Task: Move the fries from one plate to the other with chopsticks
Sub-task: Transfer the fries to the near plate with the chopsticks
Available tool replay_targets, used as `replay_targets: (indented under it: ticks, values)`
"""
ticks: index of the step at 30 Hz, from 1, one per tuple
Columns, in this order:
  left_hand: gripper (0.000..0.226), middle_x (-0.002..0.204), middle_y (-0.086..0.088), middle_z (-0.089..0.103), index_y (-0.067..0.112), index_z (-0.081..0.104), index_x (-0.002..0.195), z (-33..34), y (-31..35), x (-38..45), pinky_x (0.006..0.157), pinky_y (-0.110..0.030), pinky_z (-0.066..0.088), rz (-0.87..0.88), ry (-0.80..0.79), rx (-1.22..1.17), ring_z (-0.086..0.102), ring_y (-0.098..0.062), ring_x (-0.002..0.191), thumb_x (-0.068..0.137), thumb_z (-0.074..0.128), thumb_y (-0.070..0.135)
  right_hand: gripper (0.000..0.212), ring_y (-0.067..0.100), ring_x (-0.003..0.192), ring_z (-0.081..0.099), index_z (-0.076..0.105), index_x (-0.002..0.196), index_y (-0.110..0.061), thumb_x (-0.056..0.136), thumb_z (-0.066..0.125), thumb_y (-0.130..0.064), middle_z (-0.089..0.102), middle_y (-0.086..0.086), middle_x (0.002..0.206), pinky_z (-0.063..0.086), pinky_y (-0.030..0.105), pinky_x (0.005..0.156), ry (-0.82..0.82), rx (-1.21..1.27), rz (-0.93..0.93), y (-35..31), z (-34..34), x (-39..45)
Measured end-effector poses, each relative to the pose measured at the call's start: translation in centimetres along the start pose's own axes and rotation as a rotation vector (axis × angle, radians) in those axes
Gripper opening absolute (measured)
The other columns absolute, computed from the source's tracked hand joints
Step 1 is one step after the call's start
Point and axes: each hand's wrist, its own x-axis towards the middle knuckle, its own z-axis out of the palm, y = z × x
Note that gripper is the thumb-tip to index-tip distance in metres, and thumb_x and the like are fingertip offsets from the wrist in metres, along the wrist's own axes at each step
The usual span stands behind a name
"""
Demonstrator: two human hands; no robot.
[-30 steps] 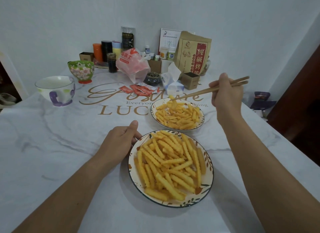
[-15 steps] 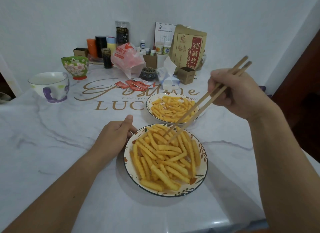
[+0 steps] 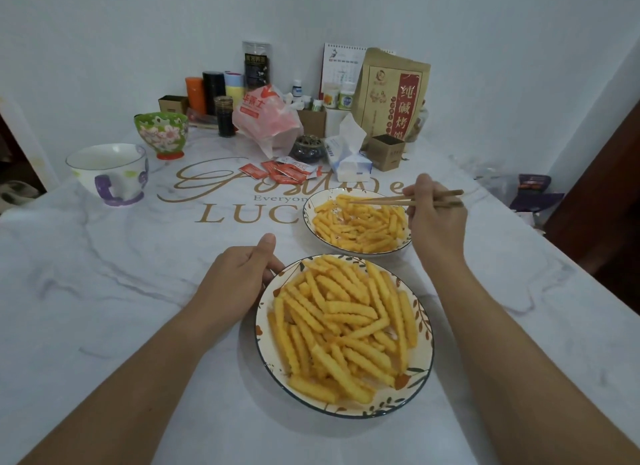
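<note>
Where the fries sit: heaped on the near plate point(image 3: 428, 353) and, in a thinner layer, on the far plate point(image 3: 309, 211), both on the marble-print tabletop point(image 3: 104, 291)
Fries, near: crinkle-cut pile point(image 3: 343, 326) filling most of the plate
Fries, far: smaller pile point(image 3: 360, 227), plate just beyond the near one, rims close but apart
Right hand point(image 3: 436, 222): raised over the far plate's right edge, grip curled round the chopsticks point(image 3: 388, 200)
Chopsticks: lying near level, tips pointing left, meeting at one fry point(image 3: 344, 198) at the back of the far pile; whether that fry is lifted clear, cannot tell
Left hand point(image 3: 239, 277): against the near plate's left rim, thumb up, grip curled on the rim
Back of tabletop: white mug with purple handle point(image 3: 110, 173), green flowered bowl point(image 3: 161, 133), red sauce packets point(image 3: 280, 172), tissue pack point(image 3: 349, 154), pink plastic bag point(image 3: 266, 116), brown paper bag point(image 3: 393, 94), bottles and small boxes along the wall
</note>
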Motion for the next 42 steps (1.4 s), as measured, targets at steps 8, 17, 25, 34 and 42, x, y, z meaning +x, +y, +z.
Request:
replay_targets:
  ticks: [8,17,25,34,42]
  values:
    - [0.060,0.056,0.006,0.069,0.019,0.078,0.075,0.2,-0.2,0.3,0.054,-0.029,0.040,-0.013,0.011,-0.011,0.058,0.000,0.044,0.109,0.040,0.051,0.051,0.015,0.059,0.056,0.073,0.080,-0.014,0.107,0.046,-0.047,0.061,-0.001,0.061,0.046,0.033,0.059,0.004,0.011,0.030,0.5,0.9,0.3]
    - [0.061,0.060,0.004,0.072,0.020,0.079,0.077,0.2,-0.2,0.3,0.056,-0.030,0.042,-0.018,0.008,0.002,0.060,-0.001,0.047,0.109,0.039,0.052,0.058,0.012,0.044,0.038,0.065,0.063,-0.009,0.110,0.044,-0.034,0.048,0.003,0.053,0.027,0.022,0.042,0.015,0.608,0.229,-2.3,-3.4,1.7]
    - [0.062,0.064,0.004,0.074,0.019,0.080,0.082,0.0,0.1,0.1,0.058,-0.029,0.043,-0.043,0.003,0.010,0.063,-0.005,0.053,0.109,0.037,0.054,0.054,0.013,0.037,0.033,0.069,0.067,-0.008,0.103,0.043,-0.038,0.040,0.004,0.049,0.031,0.018,0.041,-0.755,0.613,0.241,-3.7,-4.4,-0.7]
    - [0.061,0.053,0.011,0.067,0.016,0.078,0.082,0.1,0.4,-0.1,0.053,-0.027,0.039,-0.050,-0.002,-0.004,0.057,0.002,0.043,0.110,0.037,0.051,0.053,0.016,0.038,0.034,0.070,0.069,-0.008,0.096,0.048,-0.048,0.041,0.008,0.051,0.025,0.024,0.044,-0.817,0.387,0.148,-4.6,-2.4,-3.1]
    - [0.062,0.054,0.008,0.068,0.016,0.079,0.083,0.0,0.4,0.0,0.054,-0.026,0.040,-0.051,-0.014,-0.005,0.058,0.001,0.044,0.110,0.036,0.051,0.050,0.014,0.047,0.039,0.068,0.072,-0.008,0.109,0.045,-0.032,0.052,0.003,0.055,0.026,0.027,0.047,-0.107,0.473,0.150,-2.9,-3.6,0.5]
